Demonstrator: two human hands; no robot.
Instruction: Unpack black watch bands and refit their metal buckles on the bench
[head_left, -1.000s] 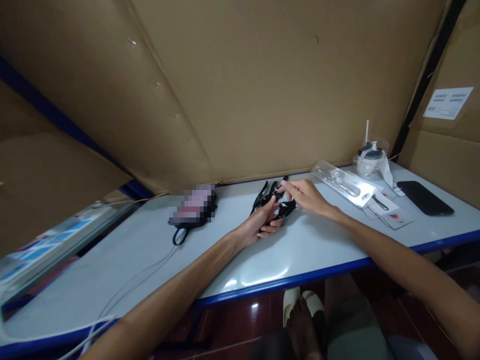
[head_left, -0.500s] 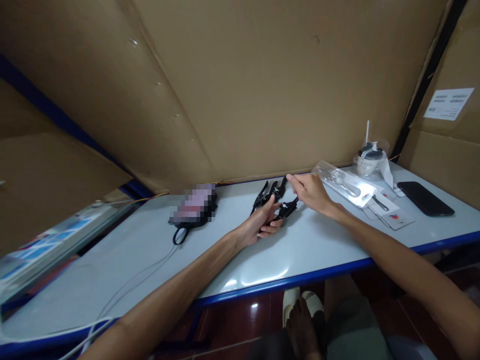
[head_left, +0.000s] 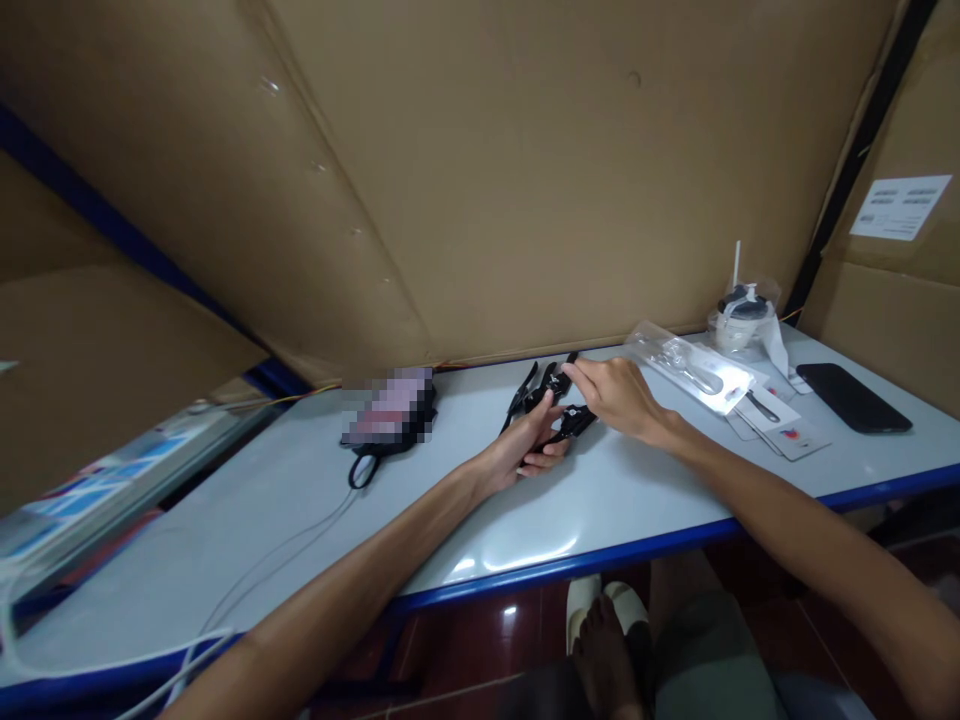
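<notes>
My left hand (head_left: 525,440) is closed around a black clamp-like tool (head_left: 574,424) with a small silvery part near its middle. The tool sits low over the table and its left end is hidden in my fingers. My right hand (head_left: 621,398) comes in from the right, fingers bent together over the tool's right end; the fingertips' exact hold is partly hidden. Just beyond my left hand lie more black tools of similar look: a slim one (head_left: 522,390) and one with a silvery part (head_left: 555,381), its far tip beside my right fingertips.
On the light table (head_left: 300,500) are a pixelated pouch-like item (head_left: 386,410) with a black loop, clear packaging (head_left: 694,375), cards (head_left: 787,432), a black phone (head_left: 853,397) and a bagged cup (head_left: 741,322). A cardboard wall (head_left: 525,180) rises behind. Cables cross the left front.
My right hand has shifted slightly left and down, now covering more of the held tool's right end. My left hand keeps its grip in nearly the same place.
</notes>
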